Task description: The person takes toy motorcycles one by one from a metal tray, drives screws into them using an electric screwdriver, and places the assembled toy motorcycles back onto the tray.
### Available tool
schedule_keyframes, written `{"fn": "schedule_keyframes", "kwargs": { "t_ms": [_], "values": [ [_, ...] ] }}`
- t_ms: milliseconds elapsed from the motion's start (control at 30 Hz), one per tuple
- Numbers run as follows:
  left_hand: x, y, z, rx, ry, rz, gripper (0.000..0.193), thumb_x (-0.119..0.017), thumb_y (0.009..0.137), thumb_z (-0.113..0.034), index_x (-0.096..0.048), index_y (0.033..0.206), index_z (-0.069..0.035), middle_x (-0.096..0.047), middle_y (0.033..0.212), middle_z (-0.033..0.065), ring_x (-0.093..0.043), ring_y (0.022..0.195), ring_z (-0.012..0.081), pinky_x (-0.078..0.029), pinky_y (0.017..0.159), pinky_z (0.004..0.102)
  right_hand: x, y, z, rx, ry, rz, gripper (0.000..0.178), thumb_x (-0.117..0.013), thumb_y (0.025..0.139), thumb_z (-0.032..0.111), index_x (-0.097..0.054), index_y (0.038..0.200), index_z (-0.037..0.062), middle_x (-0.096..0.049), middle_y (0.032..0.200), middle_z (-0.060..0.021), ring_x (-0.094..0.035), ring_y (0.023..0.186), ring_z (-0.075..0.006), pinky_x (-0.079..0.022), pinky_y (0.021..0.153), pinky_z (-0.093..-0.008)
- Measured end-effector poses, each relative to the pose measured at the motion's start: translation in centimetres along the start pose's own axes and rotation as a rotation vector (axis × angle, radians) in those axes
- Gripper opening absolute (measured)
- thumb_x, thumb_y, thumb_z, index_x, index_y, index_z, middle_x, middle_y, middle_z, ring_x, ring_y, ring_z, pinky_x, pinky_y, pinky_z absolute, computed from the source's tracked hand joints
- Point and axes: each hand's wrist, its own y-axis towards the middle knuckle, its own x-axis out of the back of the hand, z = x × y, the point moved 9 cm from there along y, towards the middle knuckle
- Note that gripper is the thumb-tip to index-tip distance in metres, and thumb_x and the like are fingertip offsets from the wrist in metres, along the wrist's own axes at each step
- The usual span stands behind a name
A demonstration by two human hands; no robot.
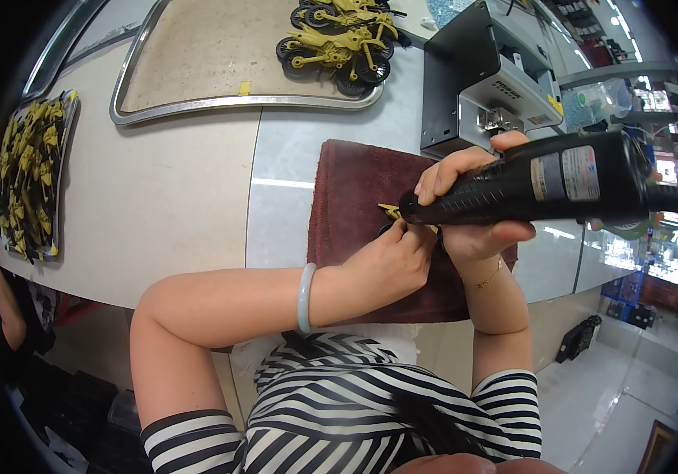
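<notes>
My right hand (pixel 465 241) is wrapped round a black corded electric screwdriver (pixel 540 186), which lies nearly level with its cord end to the right. Its tip end points left, just above the fingers of my left hand (pixel 394 265). Those fingers are pinched on a small yellow and black toy motorcycle part (pixel 388 210), mostly hidden by the fingers and the screwdriver's nose. Both hands are over a folded dark red towel (pixel 347 182) on the table.
Behind the towel, a metal-rimmed tray (pixel 220 101) carries several yellow and black toy motorcycles (pixel 339 51). A black and silver machine box (pixel 465 95) stands at the back right. At far left, a tray of yellow and black parts (pixel 35 174) lies near another person's arm (pixel 9 304).
</notes>
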Motion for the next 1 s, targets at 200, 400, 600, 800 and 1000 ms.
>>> {"fn": "schedule_keyframes", "kwargs": {
  "t_ms": [200,400,600,800,1000],
  "values": [
    [0.3,0.1,-0.3,-0.064,0.013,-0.048,0.03,-0.05,0.071,-0.017,-0.063,0.087,0.005,-0.059,0.091,0.0157,-0.051,0.09,0.0267,-0.042,0.082,0.0326,1.3,-0.4,2.4,0.063,-0.084,-0.07,0.097,-0.049,0.067,0.074,-0.018,0.13,0.0068,-0.051,0.071,-0.0101,-0.054,0.056,-0.0206,-0.048,0.056,-0.0326],
    [0.9,0.7,4.0,0.157,-0.493,-0.201,0.021,-0.058,0.067,-0.001,-0.057,0.088,-0.004,-0.051,0.089,0.0115,-0.051,0.08,0.029,-0.043,0.072,0.036,8.8,-2.3,8.4,0.472,0.096,-0.271,0.096,-0.035,0.072,0.077,-0.014,0.132,0.0055,-0.052,0.07,-0.0106,-0.054,0.052,-0.0186,-0.049,0.052,-0.0303],
    [5.6,-0.6,8.2,0.339,-0.648,0.289,0.033,-0.061,0.063,0.001,-0.049,0.094,-0.004,-0.056,0.083,0.012,-0.055,0.082,0.0319,-0.045,0.069,0.0392,14.3,-3.7,2.2,0.206,-0.14,-0.414,0.088,-0.04,0.078,0.069,-0.024,0.128,-0.0017,-0.054,0.069,-0.0109,-0.054,0.055,-0.0173,-0.047,0.056,-0.0266],
    [15.0,-17.0,11.7,0.923,-0.574,0.868,0.033,-0.066,0.057,0.002,-0.059,0.09,-0.002,-0.059,0.077,0.0104,-0.061,0.072,0.0222,-0.051,0.067,0.0303,15.8,-4.9,1.8,0.228,-0.04,-0.468,0.091,-0.045,0.076,0.069,-0.025,0.127,-0.004,-0.053,0.07,-0.0104,-0.054,0.057,-0.0161,-0.047,0.057,-0.0257],
    [19.7,-22.0,12.8,1.065,-0.22,0.668,0.032,-0.07,0.064,-0.004,-0.061,0.095,-0.003,-0.062,0.095,0.0117,-0.062,0.085,0.0242,-0.05,0.074,0.031,15.2,-4.6,1.6,0.194,-0.034,-0.448,0.092,-0.045,0.076,0.069,-0.026,0.125,-0.0065,-0.052,0.07,-0.0093,-0.054,0.058,-0.0149,-0.046,0.057,-0.0247]
  ]
}}
